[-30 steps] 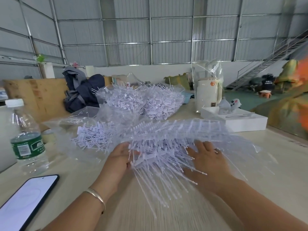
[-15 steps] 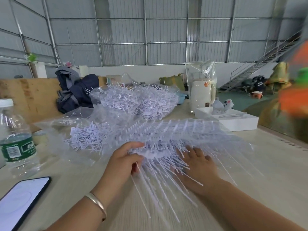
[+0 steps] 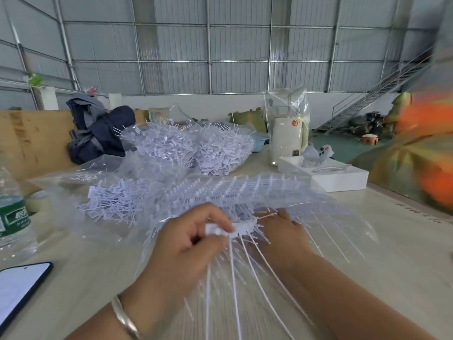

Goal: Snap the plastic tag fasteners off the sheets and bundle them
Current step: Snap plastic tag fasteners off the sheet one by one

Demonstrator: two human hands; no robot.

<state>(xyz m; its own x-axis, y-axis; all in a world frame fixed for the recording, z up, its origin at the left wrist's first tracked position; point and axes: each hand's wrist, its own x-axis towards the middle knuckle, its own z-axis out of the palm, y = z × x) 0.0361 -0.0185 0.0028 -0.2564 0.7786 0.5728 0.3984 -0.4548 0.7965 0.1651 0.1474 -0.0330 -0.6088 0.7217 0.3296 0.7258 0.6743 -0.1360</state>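
Material: translucent white plastic; thin, springy fastener stems joined at their flat heads into sheets (image 3: 245,192), fanned out on the pale table (image 3: 392,241) in front of the person.
Left hand: the left hand (image 3: 188,244) has fingers and thumb curled, pinching a small cluster of fastener heads (image 3: 228,229) at the near edge of the sheets; long stems trail from it toward the camera.
Right hand: the right hand (image 3: 282,231) lies under and against the stems just beside the pinched cluster, fingers fairly straight; whether it grips anything is hidden by the plastic, so its state cannot be told.
Step in hand: judged to be snapping one group of fasteners free of its sheet.
Technique: pinch close to the joint, brace the sheet on the other side, and bend sharply rather than pull, so the heads break cleanly and the stems stay parallel for bundling.
Risk: loose stems may splay or tangle with neighbouring sheets.
Finished stock: loose fasteners (image 3: 110,204) lie on clear film to the left; bagged heaps (image 3: 196,150) sit farther back.
Nearby: a water bottle (image 3: 12,212) and a phone (image 3: 19,288) at the left edge.
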